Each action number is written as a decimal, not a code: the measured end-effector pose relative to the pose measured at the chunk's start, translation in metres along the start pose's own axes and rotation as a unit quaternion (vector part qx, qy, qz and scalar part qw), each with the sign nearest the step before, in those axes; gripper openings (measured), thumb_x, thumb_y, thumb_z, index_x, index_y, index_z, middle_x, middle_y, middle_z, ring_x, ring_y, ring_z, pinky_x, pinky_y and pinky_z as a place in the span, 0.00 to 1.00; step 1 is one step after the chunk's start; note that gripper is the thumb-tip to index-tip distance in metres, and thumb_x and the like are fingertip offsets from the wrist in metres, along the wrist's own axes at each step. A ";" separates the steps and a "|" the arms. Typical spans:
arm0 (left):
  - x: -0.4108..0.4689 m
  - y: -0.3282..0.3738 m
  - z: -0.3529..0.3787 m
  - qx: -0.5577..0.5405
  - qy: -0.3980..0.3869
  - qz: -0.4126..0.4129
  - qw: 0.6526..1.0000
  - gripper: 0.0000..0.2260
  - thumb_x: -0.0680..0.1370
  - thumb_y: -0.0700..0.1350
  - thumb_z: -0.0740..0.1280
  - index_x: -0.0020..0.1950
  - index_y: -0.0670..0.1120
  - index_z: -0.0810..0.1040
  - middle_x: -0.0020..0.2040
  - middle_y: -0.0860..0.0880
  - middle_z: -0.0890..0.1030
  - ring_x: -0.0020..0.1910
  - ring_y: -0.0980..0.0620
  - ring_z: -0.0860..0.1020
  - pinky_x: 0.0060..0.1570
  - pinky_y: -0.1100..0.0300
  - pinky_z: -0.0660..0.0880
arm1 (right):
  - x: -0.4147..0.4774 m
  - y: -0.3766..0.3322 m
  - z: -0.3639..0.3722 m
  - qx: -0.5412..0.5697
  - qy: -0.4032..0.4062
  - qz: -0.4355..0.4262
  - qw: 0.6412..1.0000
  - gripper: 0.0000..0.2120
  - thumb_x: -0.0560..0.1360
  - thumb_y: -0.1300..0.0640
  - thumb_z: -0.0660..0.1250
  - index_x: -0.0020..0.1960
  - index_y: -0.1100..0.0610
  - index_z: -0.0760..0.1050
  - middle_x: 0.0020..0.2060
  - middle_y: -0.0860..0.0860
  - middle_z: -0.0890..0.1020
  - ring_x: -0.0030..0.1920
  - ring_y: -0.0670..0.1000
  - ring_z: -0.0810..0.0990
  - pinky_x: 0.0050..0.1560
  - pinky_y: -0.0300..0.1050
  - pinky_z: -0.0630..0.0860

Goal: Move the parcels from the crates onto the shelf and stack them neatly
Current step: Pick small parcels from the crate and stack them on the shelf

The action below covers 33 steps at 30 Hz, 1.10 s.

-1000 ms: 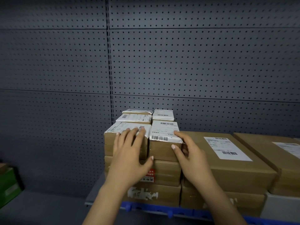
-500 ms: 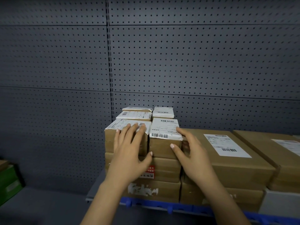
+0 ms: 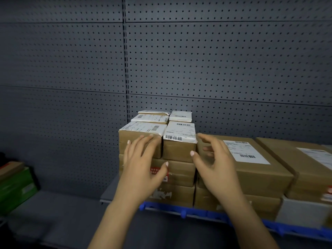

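Both hands have pulled back from the small parcels [image 3: 179, 141]: left hand [image 3: 143, 169] open, perhaps touching one front; right hand [image 3: 213, 164] open, released, holding nothing.

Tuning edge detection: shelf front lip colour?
Blue; the shelf's front lip shows clearly in the head view, below the brown parcels.

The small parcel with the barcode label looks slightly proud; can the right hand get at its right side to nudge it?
Probably yes: the right hand is open beside the small parcel, nothing between.
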<state>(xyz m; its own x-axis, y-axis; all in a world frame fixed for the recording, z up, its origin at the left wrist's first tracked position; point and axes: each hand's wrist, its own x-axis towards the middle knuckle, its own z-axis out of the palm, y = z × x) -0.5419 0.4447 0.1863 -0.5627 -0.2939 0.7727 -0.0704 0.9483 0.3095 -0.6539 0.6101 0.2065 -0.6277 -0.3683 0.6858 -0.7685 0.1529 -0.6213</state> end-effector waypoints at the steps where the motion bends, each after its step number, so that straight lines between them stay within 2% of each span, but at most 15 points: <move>1: -0.004 0.002 -0.003 0.000 0.007 -0.005 1.000 0.27 0.73 0.57 0.63 0.72 0.52 0.67 0.68 0.55 0.68 0.73 0.52 0.61 0.73 0.44 0.54 | -0.004 -0.003 -0.001 0.005 -0.004 -0.006 1.000 0.20 0.74 0.54 0.70 0.65 0.44 0.72 0.56 0.36 0.72 0.56 0.35 0.72 0.54 0.27 0.68; 6: -0.034 0.013 -0.023 -0.009 0.020 -0.054 0.998 0.28 0.73 0.58 0.61 0.72 0.53 0.66 0.66 0.57 0.68 0.70 0.55 0.63 0.74 0.49 0.53 | -0.023 -0.015 0.003 0.046 -0.045 -0.024 0.998 0.18 0.75 0.56 0.69 0.62 0.44 0.73 0.55 0.38 0.73 0.56 0.37 0.73 0.53 0.26 0.67; 11: -0.085 0.009 -0.040 0.028 0.000 -0.121 0.992 0.28 0.73 0.60 0.62 0.72 0.54 0.65 0.65 0.59 0.68 0.68 0.56 0.65 0.72 0.45 0.59 | -0.055 -0.024 0.025 0.091 -0.099 -0.029 0.990 0.17 0.74 0.59 0.69 0.60 0.46 0.74 0.55 0.38 0.74 0.55 0.37 0.74 0.53 0.26 0.68; 14: -0.119 0.002 -0.060 0.071 -0.010 -0.169 0.983 0.28 0.74 0.62 0.61 0.74 0.58 0.62 0.66 0.62 0.66 0.71 0.56 0.63 0.74 0.51 0.54 | -0.077 -0.031 0.048 0.119 -0.148 -0.037 0.981 0.16 0.74 0.59 0.69 0.60 0.46 0.74 0.55 0.38 0.74 0.55 0.38 0.74 0.52 0.27 0.69; 16: -0.143 -0.005 -0.079 0.101 -0.008 -0.204 0.974 0.28 0.75 0.61 0.63 0.74 0.57 0.62 0.66 0.62 0.66 0.71 0.55 0.63 0.74 0.50 0.54 | -0.093 -0.040 0.067 0.139 -0.184 -0.037 0.972 0.16 0.75 0.57 0.69 0.59 0.44 0.73 0.55 0.38 0.74 0.55 0.38 0.74 0.51 0.28 0.70; 21: -0.213 -0.021 -0.140 0.168 0.018 -0.291 0.942 0.28 0.74 0.60 0.64 0.72 0.54 0.66 0.64 0.58 0.69 0.67 0.56 0.65 0.70 0.44 0.62 | -0.141 -0.084 0.126 0.175 -0.293 -0.064 0.938 0.16 0.76 0.54 0.68 0.61 0.43 0.71 0.55 0.38 0.72 0.56 0.37 0.72 0.51 0.29 0.69; 23: -0.240 -0.028 -0.167 0.195 0.031 -0.327 0.924 0.28 0.73 0.60 0.64 0.72 0.55 0.66 0.64 0.59 0.69 0.66 0.57 0.65 0.69 0.45 0.63 | -0.158 -0.107 0.148 0.192 -0.325 -0.087 0.922 0.17 0.75 0.55 0.69 0.62 0.43 0.71 0.55 0.38 0.71 0.56 0.37 0.71 0.51 0.27 0.68; 27: -0.290 -0.045 -0.221 0.244 0.067 -0.390 0.885 0.28 0.74 0.55 0.71 0.72 0.56 0.66 0.62 0.60 0.68 0.66 0.57 0.65 0.69 0.46 0.63 | -0.193 -0.160 0.197 0.225 -0.419 -0.119 0.872 0.19 0.77 0.52 0.67 0.64 0.40 0.68 0.57 0.34 0.69 0.57 0.34 0.69 0.49 0.22 0.66; 33: -0.355 -0.081 -0.309 0.302 0.103 -0.470 0.823 0.28 0.73 0.54 0.71 0.71 0.55 0.68 0.63 0.58 0.70 0.66 0.56 0.66 0.68 0.45 0.65 | -0.248 -0.250 0.281 0.279 -0.488 -0.173 0.809 0.22 0.76 0.54 0.69 0.67 0.41 0.68 0.58 0.34 0.69 0.58 0.35 0.69 0.52 0.24 0.67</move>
<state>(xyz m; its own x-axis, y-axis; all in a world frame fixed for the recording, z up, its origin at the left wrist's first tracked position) -0.0815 0.4350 0.0582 0.1201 -0.8867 0.4464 -0.8263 0.1599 0.5400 -0.2712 0.4059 0.0857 0.2191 -0.8907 0.3982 -0.5307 -0.4513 -0.7174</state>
